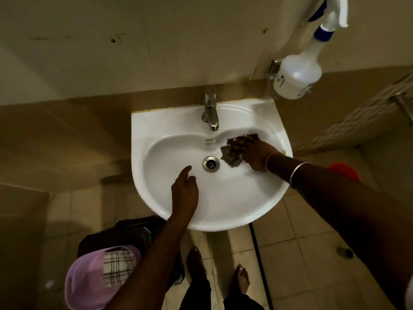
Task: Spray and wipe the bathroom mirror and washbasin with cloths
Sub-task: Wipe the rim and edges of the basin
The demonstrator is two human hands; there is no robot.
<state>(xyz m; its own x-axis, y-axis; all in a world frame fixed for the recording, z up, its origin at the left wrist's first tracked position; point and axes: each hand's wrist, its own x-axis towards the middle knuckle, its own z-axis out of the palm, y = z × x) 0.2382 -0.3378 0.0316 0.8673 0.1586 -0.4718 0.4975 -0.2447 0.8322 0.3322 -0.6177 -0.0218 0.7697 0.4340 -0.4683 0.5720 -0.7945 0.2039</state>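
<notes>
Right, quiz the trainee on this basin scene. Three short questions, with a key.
1. True or false: the right hand presses a cloth inside the basin.
2. Where is the spray bottle? A) lying in the basin B) up high, right of the tap C) on the floor
3. Fill in: the left hand holds ____.
Key: 1 true; 2 B; 3 nothing.
</notes>
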